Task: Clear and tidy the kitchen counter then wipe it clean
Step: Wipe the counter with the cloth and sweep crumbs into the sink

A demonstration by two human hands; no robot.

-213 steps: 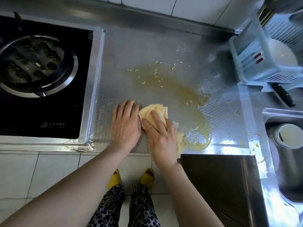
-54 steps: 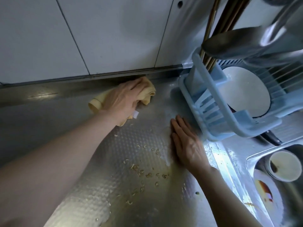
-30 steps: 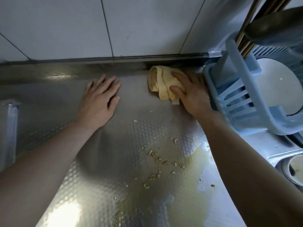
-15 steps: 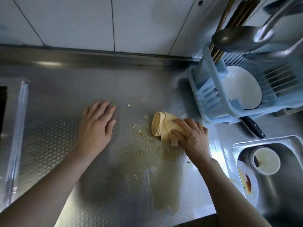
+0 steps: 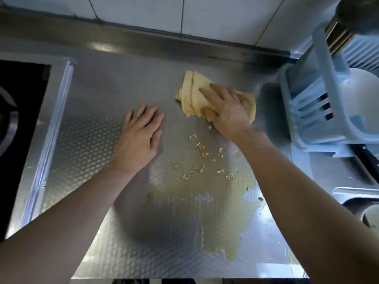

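Observation:
A folded yellow cloth lies on the steel counter toward the back. My right hand presses down on the cloth, fingers spread over it and the thumb curled round its near edge. My left hand rests flat on the bare counter to the left of the cloth, fingers straight. A yellowish liquid spill spreads across the counter's front right. Several small noodle bits lie between the cloth and the spill.
A pale blue dish rack holding a white plate stands at the right. A black gas hob fills the left. The sink with a bowl shows at the lower right. A knife handle lies under the rack.
My right hand has pushed the cloth away from me, off the noodle bits and toward the back wall. My left hand has stayed flat on the counter.

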